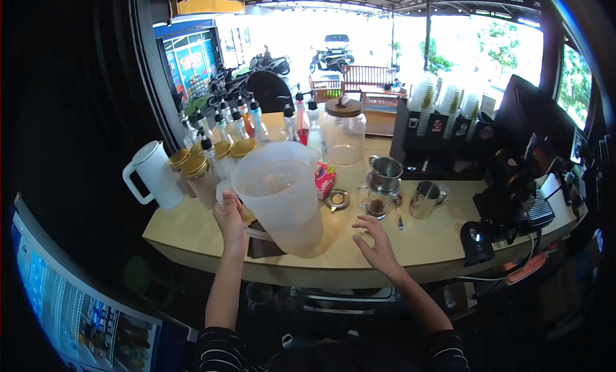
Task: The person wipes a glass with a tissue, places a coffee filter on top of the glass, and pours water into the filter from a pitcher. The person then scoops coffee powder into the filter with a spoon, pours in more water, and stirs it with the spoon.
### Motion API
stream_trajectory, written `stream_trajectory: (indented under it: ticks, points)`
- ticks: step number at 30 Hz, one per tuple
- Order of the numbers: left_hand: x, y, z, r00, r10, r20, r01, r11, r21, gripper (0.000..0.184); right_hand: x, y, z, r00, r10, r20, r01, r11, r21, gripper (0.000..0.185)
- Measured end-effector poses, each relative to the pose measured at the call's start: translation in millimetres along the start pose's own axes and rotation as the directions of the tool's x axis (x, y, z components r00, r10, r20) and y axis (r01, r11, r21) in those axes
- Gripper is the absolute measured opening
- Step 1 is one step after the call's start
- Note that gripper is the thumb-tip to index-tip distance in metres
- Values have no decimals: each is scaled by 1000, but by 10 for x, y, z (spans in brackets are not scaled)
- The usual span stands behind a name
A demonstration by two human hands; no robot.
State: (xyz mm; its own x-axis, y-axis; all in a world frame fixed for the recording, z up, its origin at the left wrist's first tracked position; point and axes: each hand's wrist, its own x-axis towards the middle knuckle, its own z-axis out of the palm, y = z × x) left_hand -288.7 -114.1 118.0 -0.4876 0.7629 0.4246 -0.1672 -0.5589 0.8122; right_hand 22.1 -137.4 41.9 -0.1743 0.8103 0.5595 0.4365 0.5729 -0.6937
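My left hand [230, 219] is closed around the handle of a large translucent plastic pitcher [277, 199], tilted a little at the front of the counter. My right hand [376, 244] holds nothing; its fingers are apart, just in front of a metal drip coffee filter [385, 173] on a glass cup [376, 206]. Beside that cup lie a spoon [400, 213] and a round metal lid [337, 199]. A steel cup [425, 200] stands further right. Behind the pitcher, partly hidden, is a red and pink packet [325, 179].
At the left stand a white jug [154, 174] and gold-lidded jars [199, 179], with several pump bottles [239, 120] behind. A wooden-lidded glass jar [344, 133] is at the back. Plastic cups [452, 99] sit in a black holder. Dark equipment [507, 186] fills the right end.
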Motion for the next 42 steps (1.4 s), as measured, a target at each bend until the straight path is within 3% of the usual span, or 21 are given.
stream_trajectory:
  ticks: [8, 12, 16, 18, 19, 21, 22, 24, 25, 27, 30, 34, 42]
  points:
    - [-299, -540, 498, 1000, -18, 0, 18, 1000, -5, 47, -232, 351, -708, 996, 94, -4, -93, 988, 127, 22]
    - [-325, -674, 505, 1000, -18, 1, 18, 999, 43, 49, -255, 493, -920, 997, 77, -13, -76, 993, 95, 25]
    - [-255, -737, 420, 999, -33, 33, 30, 994, 106, 47, -82, 823, -1216, 898, -58, -436, -8, 989, -146, 21]
    - [-176, -776, 396, 999, -32, 34, 29, 994, 103, 46, 88, 1060, -1406, 802, -110, -587, -100, 944, -313, 23]
    - [-137, -807, 372, 999, -22, 41, 18, 996, 90, 45, 115, 1331, -1497, 804, -104, -585, -107, 943, -315, 23]
    - [-52, -877, 268, 997, -35, 64, 28, 993, 111, 48, 167, 1754, -1659, 842, 288, -457, -303, 952, 40, 21]
    - [-26, -878, 253, 997, -41, 68, 34, 994, 108, 46, 135, 1819, -1709, 840, 288, -459, -305, 952, 39, 21]
    - [-41, -838, 292, 997, -46, 69, 38, 994, 107, 45, 87, 1886, -1753, 880, 383, -280, -320, 915, 245, 18]
    - [-85, -727, 402, 999, -15, 44, 12, 997, 81, 40, 53, 1907, -1730, 881, 383, -279, -320, 915, 246, 18]
    - [-93, -519, 560, 1000, 13, 19, -14, 998, 57, 41, -36, 1930, -1662, 888, 403, -221, -248, 826, 506, 19]
    - [-64, -373, 594, 996, -91, 16, 89, 990, 111, 35, -97, 1702, -1586, 886, 385, -258, -141, 755, 640, 18]
    - [-61, -320, 615, 987, -118, 110, 102, 985, 140, 30, -206, 1465, -1648, 850, 458, -259, -161, 695, 701, 18]
    - [-313, 17, 958, 986, -24, 167, -19, 967, 254, 24, -466, 860, -1643, 911, 405, -81, -154, 514, 844, 15]
